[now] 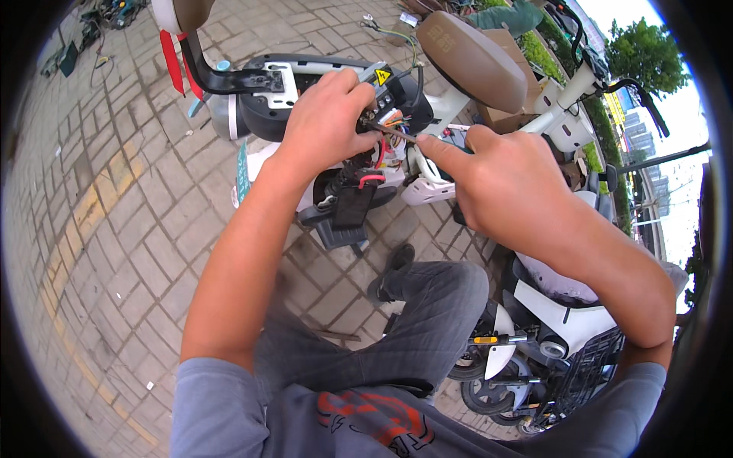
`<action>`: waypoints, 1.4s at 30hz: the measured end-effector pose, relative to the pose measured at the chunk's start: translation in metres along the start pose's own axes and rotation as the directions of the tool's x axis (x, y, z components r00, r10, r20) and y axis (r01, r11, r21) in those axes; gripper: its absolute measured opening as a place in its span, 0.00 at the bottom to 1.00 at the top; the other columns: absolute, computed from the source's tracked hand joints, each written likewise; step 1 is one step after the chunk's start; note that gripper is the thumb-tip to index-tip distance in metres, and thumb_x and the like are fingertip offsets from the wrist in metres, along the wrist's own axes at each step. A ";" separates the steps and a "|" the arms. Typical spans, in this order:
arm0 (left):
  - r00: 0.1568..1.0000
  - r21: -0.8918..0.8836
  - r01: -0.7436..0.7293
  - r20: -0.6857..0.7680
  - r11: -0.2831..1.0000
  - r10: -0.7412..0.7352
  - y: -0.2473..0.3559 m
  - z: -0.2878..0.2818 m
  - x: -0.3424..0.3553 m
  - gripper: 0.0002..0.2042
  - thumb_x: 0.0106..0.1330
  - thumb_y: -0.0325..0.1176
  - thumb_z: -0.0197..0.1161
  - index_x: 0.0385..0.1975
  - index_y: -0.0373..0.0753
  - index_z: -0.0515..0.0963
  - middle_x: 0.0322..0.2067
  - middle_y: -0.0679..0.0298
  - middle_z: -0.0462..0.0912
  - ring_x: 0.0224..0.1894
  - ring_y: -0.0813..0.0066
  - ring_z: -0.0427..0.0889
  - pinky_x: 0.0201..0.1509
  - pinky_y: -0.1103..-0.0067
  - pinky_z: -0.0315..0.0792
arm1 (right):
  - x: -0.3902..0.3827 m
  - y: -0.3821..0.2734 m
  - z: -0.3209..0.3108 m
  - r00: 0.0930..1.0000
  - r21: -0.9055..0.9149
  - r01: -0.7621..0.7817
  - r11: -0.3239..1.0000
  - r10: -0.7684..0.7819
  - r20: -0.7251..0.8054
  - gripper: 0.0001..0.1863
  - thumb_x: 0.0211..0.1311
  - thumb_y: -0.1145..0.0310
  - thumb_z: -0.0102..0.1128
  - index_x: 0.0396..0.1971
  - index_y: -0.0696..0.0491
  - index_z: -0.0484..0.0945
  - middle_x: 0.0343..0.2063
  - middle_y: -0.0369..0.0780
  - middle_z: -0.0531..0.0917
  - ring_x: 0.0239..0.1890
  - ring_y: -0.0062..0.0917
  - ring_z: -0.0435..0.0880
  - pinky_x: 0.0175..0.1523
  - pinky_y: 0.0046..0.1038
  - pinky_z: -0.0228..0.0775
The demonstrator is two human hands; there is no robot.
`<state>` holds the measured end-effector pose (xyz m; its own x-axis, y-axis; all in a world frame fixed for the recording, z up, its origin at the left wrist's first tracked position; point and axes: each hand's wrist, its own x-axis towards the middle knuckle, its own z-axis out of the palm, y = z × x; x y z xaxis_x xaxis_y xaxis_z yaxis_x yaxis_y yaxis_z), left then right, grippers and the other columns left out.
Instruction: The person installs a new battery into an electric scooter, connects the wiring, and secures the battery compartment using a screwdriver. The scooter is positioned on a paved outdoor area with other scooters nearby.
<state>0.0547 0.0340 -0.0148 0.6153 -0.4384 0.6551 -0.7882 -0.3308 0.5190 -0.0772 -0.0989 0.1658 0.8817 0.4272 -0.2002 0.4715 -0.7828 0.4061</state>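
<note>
In front of me is an electric scooter with an open dark compartment (264,113) and a black-and-yellow warning label (382,76). My left hand (324,122) is over the compartment, fingers curled onto the wiring area; what they grip is hidden. My right hand (504,175) is wrapped round a screwdriver (401,133), index finger along it, its shaft reaching to the wire connections beside my left fingers. Coloured wires (393,118) fan out there. Below them are a red cable (372,180) and a black part (353,206). A brown padded seat (469,59) is just beyond.
A second scooter (561,320) with a wire basket lies close at my lower right. Cardboard (504,118) sits behind the seat. A green-clad limb (504,17) of another person shows at the top. Tools (92,30) lie on the paving (145,252) at far upper left. My bent knee is below.
</note>
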 end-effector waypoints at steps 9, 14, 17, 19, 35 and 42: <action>0.999 0.049 0.008 0.050 0.999 -0.011 0.004 -0.007 0.014 0.19 0.38 0.35 0.77 0.31 0.41 0.76 0.33 0.58 0.72 0.40 0.56 0.75 0.43 0.66 0.72 | -0.014 -0.001 -0.020 0.975 -0.029 -0.181 0.983 0.176 -0.134 0.15 0.54 0.70 0.59 0.42 0.56 0.76 0.27 0.42 0.83 0.25 0.35 0.86 0.28 0.36 0.77; 0.995 0.025 0.045 0.083 0.999 -0.047 0.006 -0.011 0.013 0.21 0.41 0.39 0.78 0.33 0.39 0.77 0.33 0.60 0.72 0.40 0.57 0.74 0.43 0.67 0.70 | -0.034 0.043 0.040 0.736 0.632 -0.177 0.754 0.528 -0.424 0.16 0.59 0.67 0.61 0.45 0.56 0.70 0.32 0.48 0.82 0.33 0.44 0.83 0.39 0.43 0.71; 0.994 -0.037 0.102 0.036 0.994 -0.100 0.017 -0.006 0.020 0.19 0.48 0.43 0.75 0.33 0.39 0.77 0.30 0.60 0.73 0.38 0.58 0.75 0.40 0.68 0.71 | -0.018 0.073 0.101 0.641 0.946 -0.222 0.235 0.767 -0.040 0.17 0.58 0.64 0.63 0.39 0.60 0.72 0.27 0.46 0.80 0.32 0.37 0.81 0.40 0.36 0.71; 0.984 -0.047 0.171 0.057 0.984 -0.169 0.016 -0.007 0.022 0.18 0.51 0.44 0.73 0.32 0.39 0.77 0.29 0.60 0.75 0.37 0.59 0.77 0.39 0.68 0.71 | 0.020 0.081 0.124 0.608 0.981 -0.146 0.132 0.794 -0.016 0.18 0.57 0.62 0.65 0.38 0.61 0.74 0.26 0.45 0.79 0.32 0.34 0.81 0.40 0.35 0.72; 0.702 -0.674 0.579 0.127 0.458 -0.701 0.016 -0.024 0.050 0.12 0.66 0.36 0.65 0.41 0.33 0.81 0.21 0.75 0.72 0.21 0.89 0.63 0.24 0.86 0.57 | 0.088 0.084 0.150 0.657 0.978 0.179 -0.108 0.753 -0.038 0.12 0.57 0.66 0.68 0.34 0.59 0.79 0.27 0.34 0.80 0.32 0.18 0.77 0.40 0.24 0.70; 0.891 0.064 0.430 0.130 0.901 -0.435 0.039 -0.021 0.051 0.17 0.62 0.40 0.66 0.42 0.32 0.82 0.33 0.54 0.82 0.35 0.62 0.81 0.41 0.70 0.73 | 0.072 0.061 0.167 0.509 0.953 0.296 -0.068 0.855 -0.098 0.12 0.61 0.66 0.67 0.35 0.59 0.78 0.26 0.33 0.81 0.30 0.16 0.75 0.39 0.21 0.69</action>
<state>0.0557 0.0164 0.0506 0.8895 -0.3557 0.2867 -0.4459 -0.5395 0.7142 0.0183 -0.1914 0.0273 0.8507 -0.4075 0.3322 0.2450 -0.2517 -0.9363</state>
